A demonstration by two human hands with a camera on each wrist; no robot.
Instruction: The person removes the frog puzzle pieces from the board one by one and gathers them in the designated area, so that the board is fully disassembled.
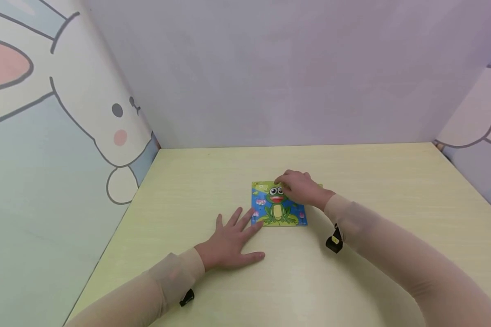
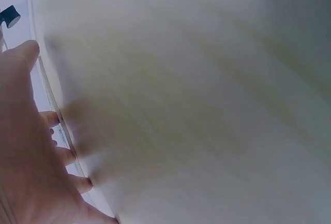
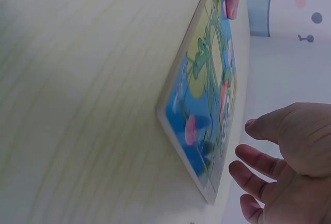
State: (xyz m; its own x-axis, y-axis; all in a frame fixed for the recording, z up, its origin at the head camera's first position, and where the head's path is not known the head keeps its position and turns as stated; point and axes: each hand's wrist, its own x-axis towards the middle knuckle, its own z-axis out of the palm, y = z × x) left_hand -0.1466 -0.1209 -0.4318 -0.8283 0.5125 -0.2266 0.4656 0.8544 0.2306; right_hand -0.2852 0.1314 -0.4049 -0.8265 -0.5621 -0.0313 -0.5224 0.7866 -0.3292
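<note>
A frog picture board point(image 1: 277, 211), thin with a pale edge, lies flat on the table; it shows a green frog, blue water and pink flowers. My left hand point(image 1: 229, 243) is spread with straight fingers, and its fingertips rest on the board's lower left corner. Above the upper right part hovers my right hand point(image 1: 300, 186), its fingers loosely bent. In the right wrist view the right hand point(image 3: 295, 167) holds nothing and appears apart from the board. The left wrist view shows the left hand point(image 2: 26, 141) on the table, but not the board's picture.
The pale wooden table point(image 1: 196, 181) meets a plain light wall point(image 1: 286, 77) at the back. At the left stands a side wall with a painted rabbit point(image 1: 94, 104). Another painted wall point(image 1: 474, 127) borders the right side. A dark device point(image 1: 334, 240) hangs at the right wrist.
</note>
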